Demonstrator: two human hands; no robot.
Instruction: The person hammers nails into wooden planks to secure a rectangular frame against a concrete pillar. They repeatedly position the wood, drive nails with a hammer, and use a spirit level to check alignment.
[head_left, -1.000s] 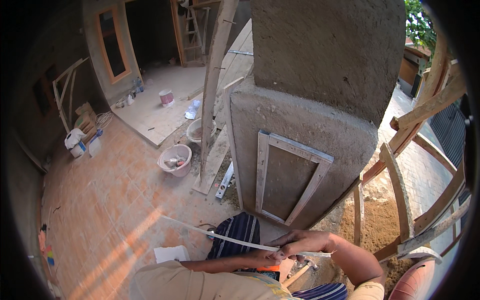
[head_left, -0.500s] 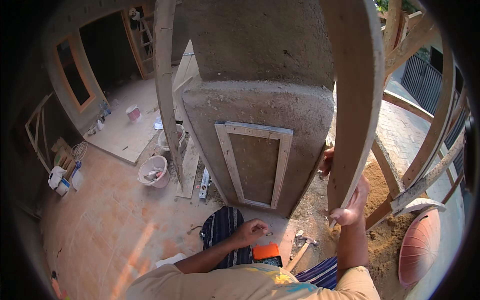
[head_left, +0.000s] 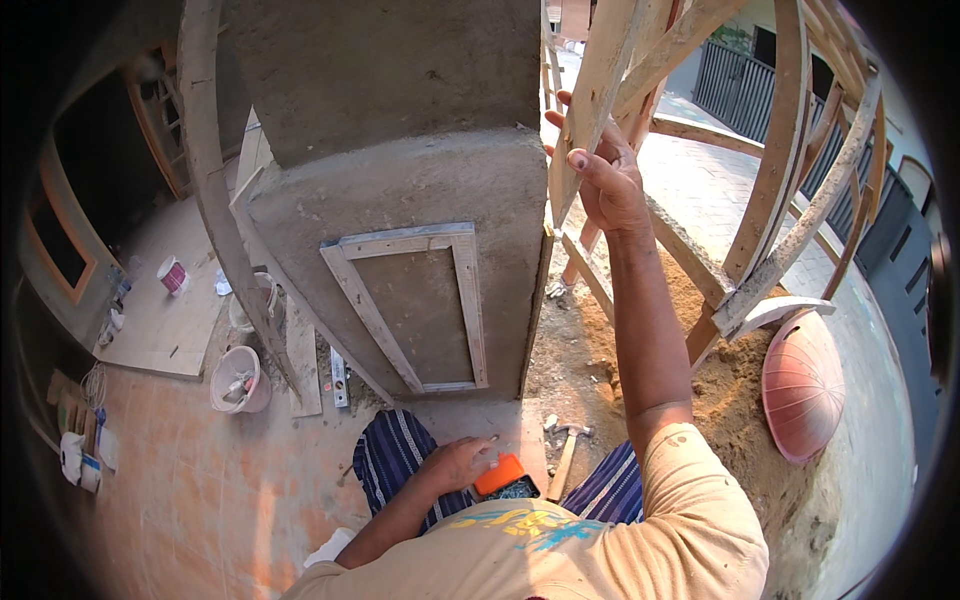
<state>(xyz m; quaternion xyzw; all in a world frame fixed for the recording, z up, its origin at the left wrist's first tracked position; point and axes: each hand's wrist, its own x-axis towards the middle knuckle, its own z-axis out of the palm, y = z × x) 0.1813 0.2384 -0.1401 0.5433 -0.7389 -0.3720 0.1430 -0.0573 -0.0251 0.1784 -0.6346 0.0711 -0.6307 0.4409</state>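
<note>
My right hand [head_left: 612,185] is raised beside the column, its thumb on the near side of a long wooden board [head_left: 600,75] and its fingers reaching round behind. The board stands tilted, its lower end just beneath the hand. Low in front of me, my left hand [head_left: 457,463] is half closed over my striped lap, thumb and fingers close together; anything between them is too small to make out. Next to it sits an open box with an orange lid [head_left: 498,474], holding small greyish metal pieces. A hammer [head_left: 565,462] lies right of the box.
A grey plastered column [head_left: 400,180] bears a wooden frame [head_left: 476,300] on its face. Wooden props [head_left: 765,150] stand at right, above sand [head_left: 720,395] and a reddish dome-shaped cover [head_left: 803,390]. A pink bucket [head_left: 240,380] and a level [head_left: 340,380] are at left.
My view has turned to the right. My right hand and the board have gone up and away from me, with the board's lower end higher. My left hand has stayed near the orange-lidded box.
</note>
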